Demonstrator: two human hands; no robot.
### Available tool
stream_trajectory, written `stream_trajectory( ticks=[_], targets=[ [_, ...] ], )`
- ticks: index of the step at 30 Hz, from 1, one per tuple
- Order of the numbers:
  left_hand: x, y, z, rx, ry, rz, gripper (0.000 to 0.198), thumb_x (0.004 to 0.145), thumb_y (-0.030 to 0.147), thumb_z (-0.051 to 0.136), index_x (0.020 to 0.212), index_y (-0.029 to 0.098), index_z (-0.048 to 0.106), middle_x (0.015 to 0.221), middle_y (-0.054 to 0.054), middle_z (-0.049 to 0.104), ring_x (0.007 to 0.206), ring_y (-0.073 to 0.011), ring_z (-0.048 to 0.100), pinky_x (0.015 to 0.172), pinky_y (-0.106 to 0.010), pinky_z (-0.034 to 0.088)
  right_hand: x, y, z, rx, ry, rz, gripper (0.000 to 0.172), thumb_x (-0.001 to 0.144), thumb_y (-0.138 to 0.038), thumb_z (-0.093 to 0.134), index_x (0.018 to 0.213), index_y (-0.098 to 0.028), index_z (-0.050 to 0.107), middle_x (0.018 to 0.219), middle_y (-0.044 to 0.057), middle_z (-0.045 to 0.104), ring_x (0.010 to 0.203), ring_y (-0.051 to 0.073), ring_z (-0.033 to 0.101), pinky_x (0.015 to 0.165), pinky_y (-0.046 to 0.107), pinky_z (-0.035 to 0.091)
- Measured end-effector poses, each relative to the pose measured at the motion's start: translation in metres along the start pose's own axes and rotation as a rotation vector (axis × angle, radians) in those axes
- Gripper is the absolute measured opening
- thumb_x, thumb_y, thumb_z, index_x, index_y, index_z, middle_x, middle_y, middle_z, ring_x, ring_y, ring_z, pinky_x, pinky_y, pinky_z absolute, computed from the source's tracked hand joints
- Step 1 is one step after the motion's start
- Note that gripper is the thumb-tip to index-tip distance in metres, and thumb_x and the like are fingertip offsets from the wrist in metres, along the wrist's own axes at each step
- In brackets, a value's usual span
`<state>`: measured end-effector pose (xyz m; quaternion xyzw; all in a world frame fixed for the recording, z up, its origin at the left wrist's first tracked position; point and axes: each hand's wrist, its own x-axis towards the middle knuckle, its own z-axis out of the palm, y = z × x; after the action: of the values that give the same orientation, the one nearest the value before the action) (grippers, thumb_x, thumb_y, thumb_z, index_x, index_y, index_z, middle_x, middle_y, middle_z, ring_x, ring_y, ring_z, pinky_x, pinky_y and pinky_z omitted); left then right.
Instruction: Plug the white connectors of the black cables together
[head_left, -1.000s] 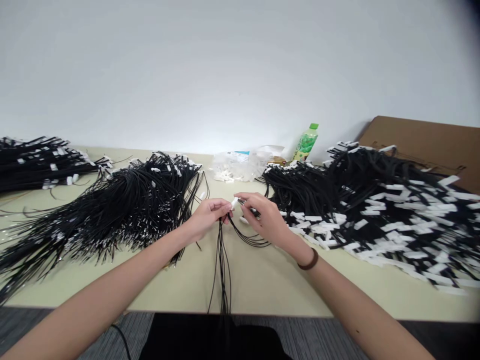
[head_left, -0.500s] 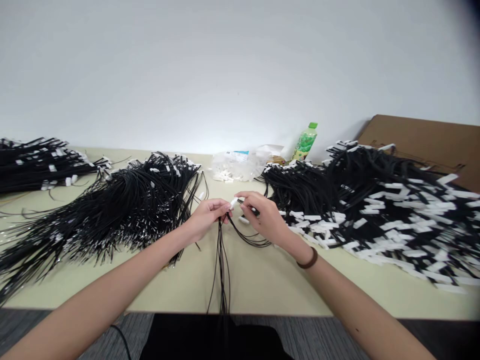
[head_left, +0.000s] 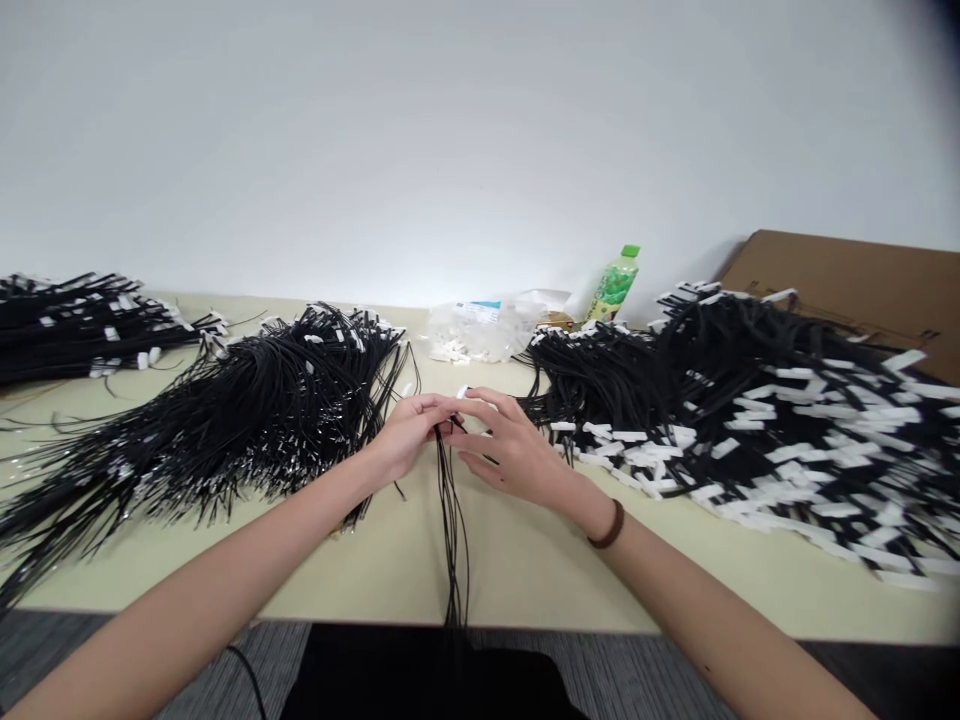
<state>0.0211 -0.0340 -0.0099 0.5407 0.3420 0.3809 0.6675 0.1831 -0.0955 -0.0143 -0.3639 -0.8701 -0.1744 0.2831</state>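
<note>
A small bunch of thin black wires (head_left: 452,520) hangs from both hands down over the near edge of the surface (head_left: 525,560). The left hand (head_left: 409,435) pinches the top of the bunch. The right hand (head_left: 502,445) touches the same spot with its fingers loosely spread. A big wire pile (head_left: 255,410) lies just left, and another pile with white ends (head_left: 750,420) lies right. If the pinch loosens, I think the wires could slide off the edge or tangle with the piles.

Plain white wall (head_left: 450,130) behind a pale green table (head_left: 525,560) — grey carpet floor (head_left: 150,660) below.
</note>
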Motion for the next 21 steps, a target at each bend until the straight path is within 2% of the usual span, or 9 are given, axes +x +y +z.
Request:
stream_trajectory(
  ticks=[6, 11, 13, 17, 19, 21],
  targets=[
    [0.001, -0.001, 0.001, -0.033, 0.008, -0.010, 0.020, 0.062, 0.030, 0.072, 0.068, 0.012, 0.065, 0.063, 0.000, 0.059, 0.058, -0.0084, 0.048, 0.060, -0.024, 0.037, 0.000, 0.002, 0.006, 0.043, 0.068, 0.009, 0.018, 0.087, -0.022, 0.047, 0.098, -0.022, 0.061, 0.121, 0.003, 0.052, 0.120, 0.018, 0.038, 0.098, 0.037, 0.041],
    [0.004, -0.003, -0.001, -0.082, 0.001, -0.013, 0.023, 0.061, 0.033, 0.072, 0.068, 0.012, 0.065, 0.063, -0.001, 0.060, 0.060, -0.0092, 0.050, 0.062, -0.025, 0.038, 0.003, 0.002, 0.005, 0.295, 0.105, 0.051, 0.020, 0.089, -0.018, 0.042, 0.101, -0.020, 0.058, 0.112, 0.003, 0.058, 0.113, 0.012, 0.047, 0.099, 0.031, 0.041],
    [0.005, -0.003, -0.002, -0.095, -0.014, -0.015, 0.024, 0.061, 0.034, 0.072, 0.067, 0.012, 0.064, 0.062, -0.001, 0.060, 0.059, -0.0091, 0.050, 0.062, -0.025, 0.039, 0.005, 0.001, 0.002, 0.430, 0.117, 0.134, 0.021, 0.090, -0.018, 0.041, 0.100, -0.019, 0.058, 0.106, 0.003, 0.061, 0.105, 0.011, 0.053, 0.094, 0.027, 0.044],
    [0.007, -0.004, -0.004, -0.108, 0.001, -0.020, 0.022, 0.062, 0.032, 0.072, 0.070, 0.013, 0.064, 0.068, -0.002, 0.061, 0.057, -0.0083, 0.051, 0.064, -0.026, 0.041, 0.009, 0.001, -0.004, 0.668, 0.162, 0.424, 0.019, 0.089, -0.025, 0.044, 0.092, -0.018, 0.062, 0.095, 0.004, 0.065, 0.089, 0.011, 0.060, 0.084, 0.025, 0.048],
    [0.008, -0.005, -0.004, -0.106, 0.033, -0.028, 0.021, 0.063, 0.030, 0.072, 0.071, 0.013, 0.064, 0.071, -0.002, 0.062, 0.058, -0.0081, 0.052, 0.064, -0.026, 0.043, 0.012, 0.003, -0.007, 0.879, 0.236, 0.566, 0.020, 0.087, -0.030, 0.046, 0.087, -0.017, 0.061, 0.092, 0.005, 0.065, 0.088, 0.012, 0.061, 0.085, 0.027, 0.049],
    [0.009, -0.005, -0.005, -0.100, 0.053, -0.033, 0.019, 0.064, 0.029, 0.071, 0.071, 0.013, 0.064, 0.072, -0.002, 0.062, 0.058, -0.0080, 0.053, 0.064, -0.025, 0.043, 0.013, 0.008, -0.011, 1.142, 0.365, 0.691, 0.021, 0.085, -0.036, 0.050, 0.082, -0.016, 0.058, 0.087, 0.004, 0.064, 0.087, 0.012, 0.061, 0.084, 0.028, 0.050]
  ],
)
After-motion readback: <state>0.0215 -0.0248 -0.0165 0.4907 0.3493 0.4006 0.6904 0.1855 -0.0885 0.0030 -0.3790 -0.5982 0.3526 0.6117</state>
